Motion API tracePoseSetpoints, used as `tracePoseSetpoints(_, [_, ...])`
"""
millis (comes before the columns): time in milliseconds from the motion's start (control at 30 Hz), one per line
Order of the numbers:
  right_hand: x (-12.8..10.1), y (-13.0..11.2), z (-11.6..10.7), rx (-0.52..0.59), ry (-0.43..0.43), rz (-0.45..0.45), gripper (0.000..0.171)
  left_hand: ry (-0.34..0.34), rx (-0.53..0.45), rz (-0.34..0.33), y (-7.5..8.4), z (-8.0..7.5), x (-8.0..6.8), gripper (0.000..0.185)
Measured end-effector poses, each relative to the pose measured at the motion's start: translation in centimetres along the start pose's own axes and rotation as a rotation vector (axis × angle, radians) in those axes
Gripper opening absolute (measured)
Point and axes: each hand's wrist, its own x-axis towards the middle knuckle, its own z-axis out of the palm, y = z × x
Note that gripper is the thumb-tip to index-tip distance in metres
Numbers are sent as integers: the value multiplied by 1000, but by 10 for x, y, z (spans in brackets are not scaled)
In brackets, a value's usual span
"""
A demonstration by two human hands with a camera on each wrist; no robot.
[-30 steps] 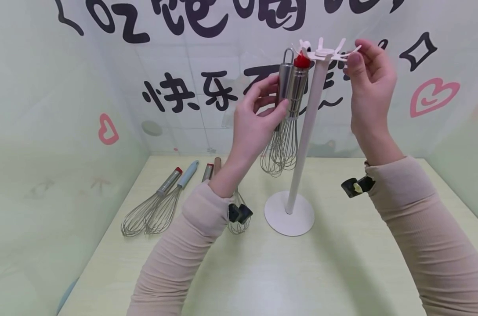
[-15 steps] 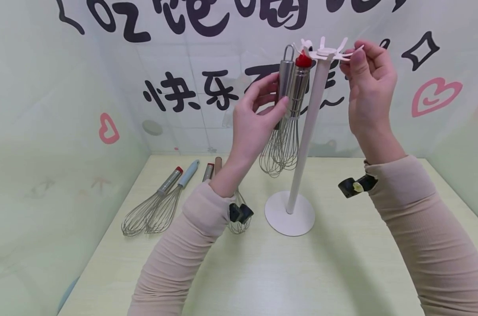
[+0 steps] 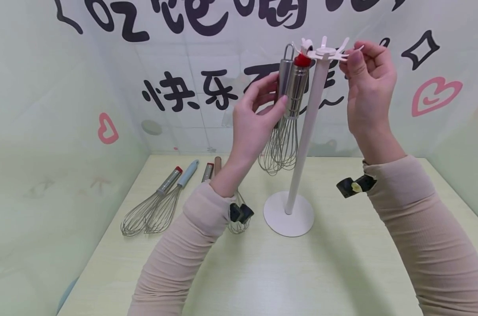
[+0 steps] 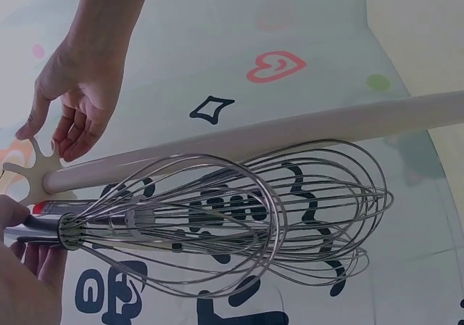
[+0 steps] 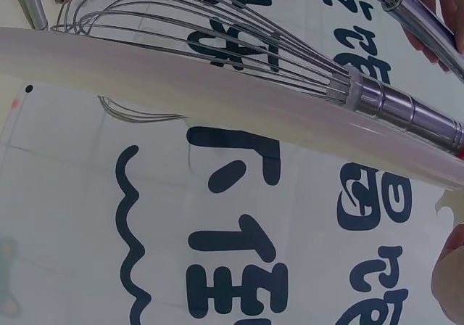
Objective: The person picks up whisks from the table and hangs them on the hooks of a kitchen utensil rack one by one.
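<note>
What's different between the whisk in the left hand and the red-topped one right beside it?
The held whisk ends in a bare metal loop, the red-topped whisk in a red cap. The held whisk's handle looks smooth; the red-topped whisk's has rings. The left hand grips the held whisk; the red-topped whisk hangs at the white stand. Both have shiny handles and wires pointing down.

black lettering spans the pale backdrop; at right, a pink heart sits below a four-pointed star.
</note>
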Motion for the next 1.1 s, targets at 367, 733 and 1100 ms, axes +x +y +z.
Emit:
tracePoseSetpoints(367, [-4,4,2,-89,-14,-90,14,-6,-3,-6,0,2,0,42])
tracePoseSetpoints(733, [-5,4,0,-101,-25,-89,15,-12,4,2,0,6,0,42])
tracePoseSetpoints(1100, [-4,3,-1,-109,-34,-83,15,-28,11,-30,-1,10,1,43])
